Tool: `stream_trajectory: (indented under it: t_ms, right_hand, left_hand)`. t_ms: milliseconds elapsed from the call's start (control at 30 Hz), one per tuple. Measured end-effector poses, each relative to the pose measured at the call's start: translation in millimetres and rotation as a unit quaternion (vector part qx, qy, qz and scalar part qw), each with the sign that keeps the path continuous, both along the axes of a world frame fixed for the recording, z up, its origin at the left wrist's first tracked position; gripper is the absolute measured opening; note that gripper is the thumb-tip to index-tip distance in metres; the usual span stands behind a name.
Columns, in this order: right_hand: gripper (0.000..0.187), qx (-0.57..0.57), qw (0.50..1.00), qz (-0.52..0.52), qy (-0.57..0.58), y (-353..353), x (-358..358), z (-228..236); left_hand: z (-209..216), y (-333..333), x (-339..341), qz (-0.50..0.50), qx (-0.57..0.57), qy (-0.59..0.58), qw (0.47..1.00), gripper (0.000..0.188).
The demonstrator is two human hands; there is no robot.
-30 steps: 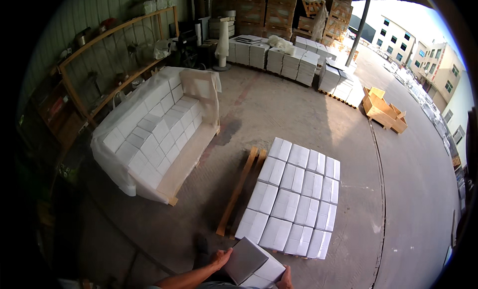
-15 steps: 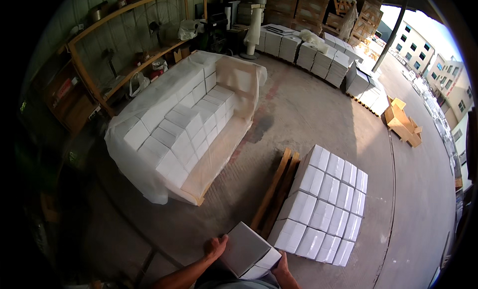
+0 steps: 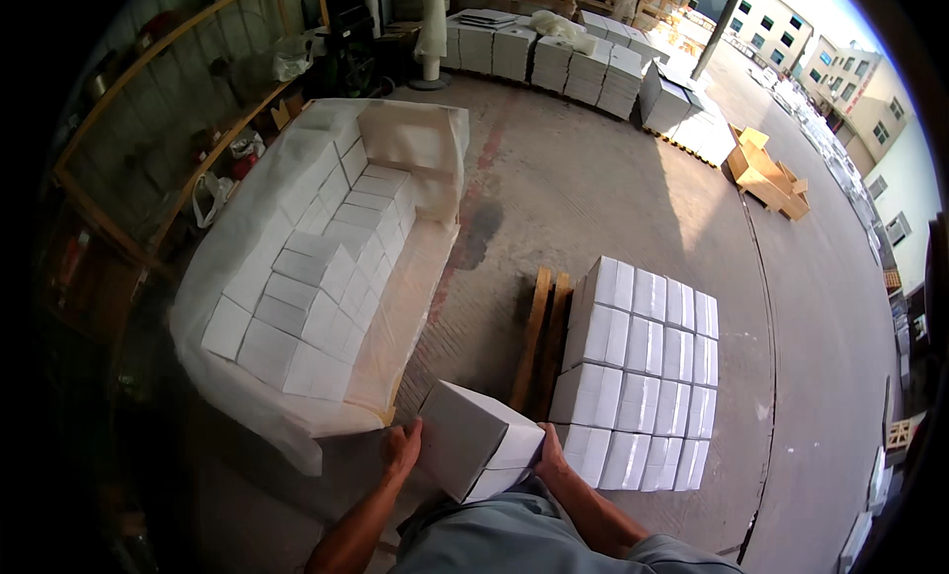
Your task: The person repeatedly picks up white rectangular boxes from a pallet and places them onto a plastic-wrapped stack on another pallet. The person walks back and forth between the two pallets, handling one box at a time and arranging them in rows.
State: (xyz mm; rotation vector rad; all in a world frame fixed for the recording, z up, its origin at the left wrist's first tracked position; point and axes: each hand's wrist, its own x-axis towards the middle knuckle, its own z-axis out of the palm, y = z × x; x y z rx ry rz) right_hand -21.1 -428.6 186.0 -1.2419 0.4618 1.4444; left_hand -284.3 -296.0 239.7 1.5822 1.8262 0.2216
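Between my two hands is a white carton (image 3: 463, 438), held in front of my body and slightly tilted. My left hand (image 3: 401, 447) grips its left side, and my right hand (image 3: 550, 453) is pressed on its right side. To the right, close by, stands a block of stacked white cartons (image 3: 643, 361) with taped tops. Ahead on the left is a large crate lined with clear plastic sheeting (image 3: 237, 361), with rows of white cartons (image 3: 331, 263) stepped inside it. Its near right corner lies just beyond my left hand.
Wooden pallet beams (image 3: 539, 337) stick out left of the carton block. Along the back stand stacks of white sheets or cartons (image 3: 583, 65) and a roll on a stand (image 3: 432, 35). A wooden box (image 3: 766, 174) sits at the right; a wooden shelf (image 3: 213, 154) runs along the left wall.
The carton has been carried forward and slightly left, nearer the plastic-lined crate, with both hands still on it. The whole view has shifted as my head and body moved.
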Motion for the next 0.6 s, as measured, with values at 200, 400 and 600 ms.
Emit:
stream_trajectory:
  t_ms: [200, 400, 600]
  right_hand:
    - [0.043, -0.1, 0.987, 0.089, -0.088, 144.3, 44.9, 16.7]
    - [0.034, -0.101, 0.99, 0.084, -0.045, 240.5, 72.0, -13.6]
    - [0.042, -0.085, 0.987, 0.131, -0.035, 363.4, 70.1, -22.2]
  left_hand:
    - [-9.8, 102.3, 18.3, 0.065, -0.005, -0.035, 0.997, 0.06]
    - [1.1, 195.5, 46.5, 0.071, -0.065, -0.02, 0.995, 0.064]
    - [-12.7, 283.1, 35.7, 0.143, -0.085, -0.022, 0.986, 0.066]
